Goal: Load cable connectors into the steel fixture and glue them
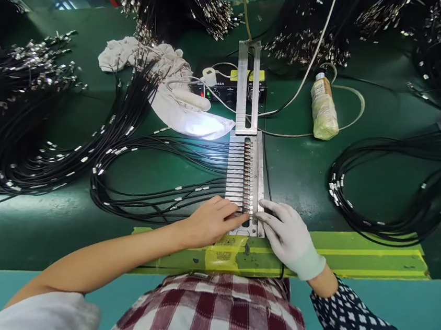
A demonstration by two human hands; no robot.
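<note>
A slotted metal fixture [260, 177] lies lengthwise before me, with a row of small cable connectors [248, 162] set along it. Black cables [154, 200] run from its left side and loop round on the table. My bare left hand [210, 221] bends over the fixture's near end, thumb and fingers closed at the lowest connectors; what they pinch is hidden. From the right, my white-gloved right hand [289, 238] reaches the same end. Its fingers are stretched out and a little apart, tips touching the fixture's right edge.
Behind the fixture sits a black control box [228, 89]. A wrapped bottle [325, 107] stands right of it, and a white glove [188, 101] lies to the left. Cable bundles [19, 128] fill the left and back; another coil [343, 193] lies right. Yellow-green tape [372, 257] covers the front edge.
</note>
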